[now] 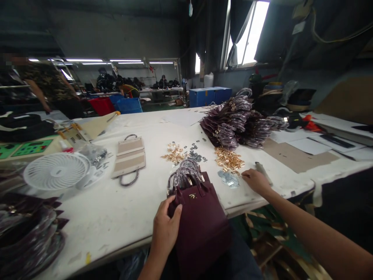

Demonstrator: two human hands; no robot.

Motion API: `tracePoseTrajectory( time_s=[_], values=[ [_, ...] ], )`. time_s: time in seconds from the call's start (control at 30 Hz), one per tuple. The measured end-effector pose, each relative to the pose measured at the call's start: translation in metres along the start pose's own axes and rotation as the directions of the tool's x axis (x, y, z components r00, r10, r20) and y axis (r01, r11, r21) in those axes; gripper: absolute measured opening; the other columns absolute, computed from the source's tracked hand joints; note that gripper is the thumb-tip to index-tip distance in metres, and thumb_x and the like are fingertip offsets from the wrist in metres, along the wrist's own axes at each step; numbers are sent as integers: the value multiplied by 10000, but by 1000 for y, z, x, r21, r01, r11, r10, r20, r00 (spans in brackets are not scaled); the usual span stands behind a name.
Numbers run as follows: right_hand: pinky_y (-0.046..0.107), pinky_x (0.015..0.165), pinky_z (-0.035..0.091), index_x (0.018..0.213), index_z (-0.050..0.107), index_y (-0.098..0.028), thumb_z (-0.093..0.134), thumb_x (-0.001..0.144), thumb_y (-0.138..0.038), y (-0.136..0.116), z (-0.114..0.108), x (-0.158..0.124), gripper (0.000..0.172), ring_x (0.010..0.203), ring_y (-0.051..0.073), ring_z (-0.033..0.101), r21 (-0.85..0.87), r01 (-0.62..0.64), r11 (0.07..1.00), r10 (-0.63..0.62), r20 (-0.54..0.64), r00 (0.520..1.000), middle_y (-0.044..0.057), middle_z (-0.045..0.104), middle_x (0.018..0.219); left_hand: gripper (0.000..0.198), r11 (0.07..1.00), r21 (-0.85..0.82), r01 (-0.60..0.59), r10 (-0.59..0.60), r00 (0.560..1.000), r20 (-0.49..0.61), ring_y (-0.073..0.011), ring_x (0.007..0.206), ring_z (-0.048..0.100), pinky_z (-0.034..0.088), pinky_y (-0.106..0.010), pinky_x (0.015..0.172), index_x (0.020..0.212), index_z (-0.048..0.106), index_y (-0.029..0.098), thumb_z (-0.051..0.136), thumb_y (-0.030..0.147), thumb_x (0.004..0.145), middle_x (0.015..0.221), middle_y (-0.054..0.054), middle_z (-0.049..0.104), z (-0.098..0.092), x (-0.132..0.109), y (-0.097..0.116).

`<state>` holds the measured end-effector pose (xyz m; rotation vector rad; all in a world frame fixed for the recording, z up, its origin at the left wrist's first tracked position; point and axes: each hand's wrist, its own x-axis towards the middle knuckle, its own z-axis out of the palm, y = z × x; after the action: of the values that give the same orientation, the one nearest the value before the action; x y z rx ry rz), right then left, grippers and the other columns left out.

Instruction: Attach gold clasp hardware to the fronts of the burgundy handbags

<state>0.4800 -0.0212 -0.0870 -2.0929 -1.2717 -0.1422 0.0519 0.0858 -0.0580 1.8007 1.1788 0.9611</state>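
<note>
A burgundy handbag (201,229) with plastic-wrapped handles and a gold clasp leans at the table's front edge. My left hand (167,221) grips its upper left edge, thumb on the front. Over the table to the right, my right hand (256,181) has its fingers pressed together; anything between them is too small to make out. Just left of those fingertips lie a heap of gold metal fittings (229,158) and a pile of flat silvery plates (229,179). A grey-handled tool (264,173) rests right behind the right hand.
More gold fittings (175,153) and grey metal pieces (196,154) lie behind the bag. Wrapped burgundy bag parts (230,120) are heaped at the back right, others (32,233) at front left. A white fan (56,171) and a beige panel (129,157) occupy the left. A person (49,85) stands beyond.
</note>
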Motion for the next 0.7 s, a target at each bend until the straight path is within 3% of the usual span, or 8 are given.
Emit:
tracePoseTrajectory(
  time_s=[0.13, 0.23, 0.27, 0.3, 0.37, 0.47, 0.57, 0.7],
  values=[
    [400, 669, 605, 968, 786, -211, 637, 872, -372, -30, -3, -11, 240, 711, 257, 737, 190, -108, 976, 99, 56, 993, 54, 790, 801, 316, 999, -6, 54, -54, 999, -3, -301, 1042, 674, 493, -448, 967, 1068, 684, 219, 633, 464, 875, 1093, -88, 734, 0, 2, 5],
    [399, 689, 643, 1167, 748, -180, 571, 973, -487, -84, -5, -30, 405, 746, 250, 770, 419, -171, 892, 117, 152, 981, 70, 801, 855, 272, 999, -20, 45, -46, 997, -59, -277, 959, 643, 481, -408, 894, 1018, 644, 222, 624, 454, 876, 1014, -67, 700, 6, -3, 12],
    [420, 733, 650, 1206, 736, -177, 604, 964, -517, -106, -5, -38, 437, 794, 262, 778, 545, -215, 810, 122, 202, 972, 83, 805, 909, 249, 999, -21, 38, -40, 995, -93, -264, 925, 625, 473, -391, 868, 983, 621, 226, 631, 450, 873, 973, -55, 678, 10, -5, 14],
    [441, 781, 649, 1214, 736, -190, 652, 938, -538, -128, -4, -47, 452, 842, 273, 778, 640, -248, 727, 107, 251, 962, 86, 807, 955, 229, 999, -19, 28, -30, 991, -127, -251, 895, 605, 464, -375, 846, 942, 591, 230, 640, 442, 871, 932, -40, 649, 13, -7, 15],
    [470, 865, 625, 1146, 773, -229, 748, 869, -545, -169, 2, -62, 421, 910, 286, 762, 713, -253, 654, 63, 282, 957, 77, 805, 1005, 234, 1000, -13, 4, -6, 985, -173, -227, 850, 567, 444, -347, 818, 862, 519, 238, 665, 421, 866, 858, -11, 582, 19, -10, 17],
    [465, 928, 584, 1025, 814, -263, 802, 825, -517, -210, 18, -78, 324, 977, 288, 726, 719, -158, 677, -8, 222, 975, 65, 792, 1032, 290, 999, -7, -46, 44, 982, -184, -200, 817, 528, 416, -318, 795, 787, 445, 242, 687, 381, 869, 809, 13, 520, 24, -11, 16],
    [444, 933, 572, 1010, 812, -264, 791, 846, -481, -227, 35, -86, 273, 989, 279, 711, 744, -102, 660, -68, 195, 978, 63, 780, 1028, 326, 998, -6, -67, 64, 980, -190, -182, 765, 486, 385, -303, 750, 740, 412, 240, 686, 352, 875, 772, 24, 483, 23, -10, 15],
    [431, 941, 563, 1003, 789, -270, 765, 881, -420, -224, 43, -89, 195, 989, 264, 707, 729, -62, 682, -107, 183, 977, 50, 773, 1034, 320, 998, -24, -51, 46, 979, -196, -176, 736, 473, 367, -300, 719, 710, 425, 237, 676, 338, 881, 741, 26, 481, 21, -8, 18]
  ],
)
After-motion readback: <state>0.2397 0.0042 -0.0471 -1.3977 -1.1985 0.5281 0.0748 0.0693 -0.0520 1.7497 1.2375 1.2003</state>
